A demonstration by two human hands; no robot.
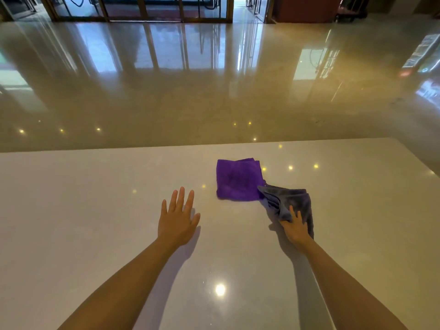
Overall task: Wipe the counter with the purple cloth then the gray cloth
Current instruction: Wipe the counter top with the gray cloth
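My right hand (296, 228) clutches the gray cloth (289, 202); my left hand (177, 220) lies flat, fingers spread, on the tabletop (95, 210). The purple cloth (238, 179) lies just beyond, nearer my right.

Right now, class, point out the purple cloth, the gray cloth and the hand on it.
purple cloth (238, 181): head view, middle of the folded square.
gray cloth (289, 198): head view, bunched upper part.
right hand (296, 228): head view, back of the hand.
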